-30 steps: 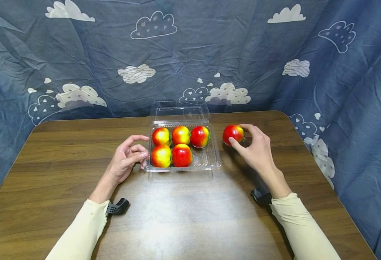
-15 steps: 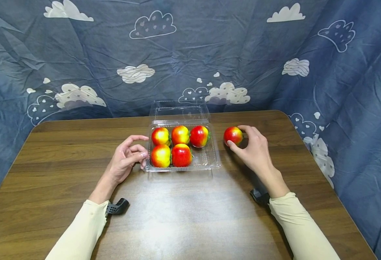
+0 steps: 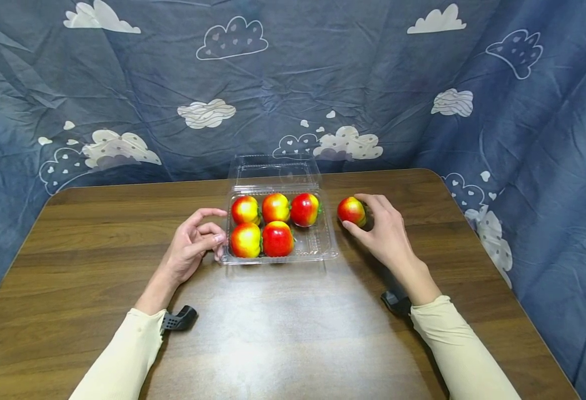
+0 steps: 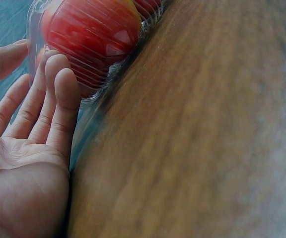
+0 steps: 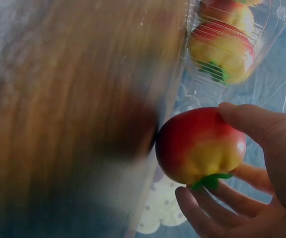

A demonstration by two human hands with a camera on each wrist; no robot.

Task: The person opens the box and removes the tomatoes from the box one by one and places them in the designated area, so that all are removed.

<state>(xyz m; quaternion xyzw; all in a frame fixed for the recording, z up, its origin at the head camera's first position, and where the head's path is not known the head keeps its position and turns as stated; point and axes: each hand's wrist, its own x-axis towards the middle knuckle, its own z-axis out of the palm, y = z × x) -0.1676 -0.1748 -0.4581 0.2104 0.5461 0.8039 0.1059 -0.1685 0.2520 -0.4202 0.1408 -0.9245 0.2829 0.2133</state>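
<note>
Clear plastic at the far middle of a brown wood-grain table [image 3: 98, 250]: a rectangular box [image 3: 305, 259] with its lid [image 3: 275, 176] raised on the far side, and, inside, 5 round red-and-yellow fruits [image 3: 278, 239], 3 in the far row, 2 in the near row. Pinches 1 loose green-leafed red-and-yellow fruit [image 3: 351, 211] between thumb and fingers of the right hand [image 3: 386, 230], just right of the box. Touches the box's left wall with the left hand [image 3: 191, 244], relaxed, fingers loosely bent. Beyond, a blue cloud-printed curtain [image 3: 322, 72].

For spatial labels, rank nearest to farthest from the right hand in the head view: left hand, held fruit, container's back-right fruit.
1. Held fruit, right of container
2. Back-right fruit, inside it
3. Left hand, at its left
</note>
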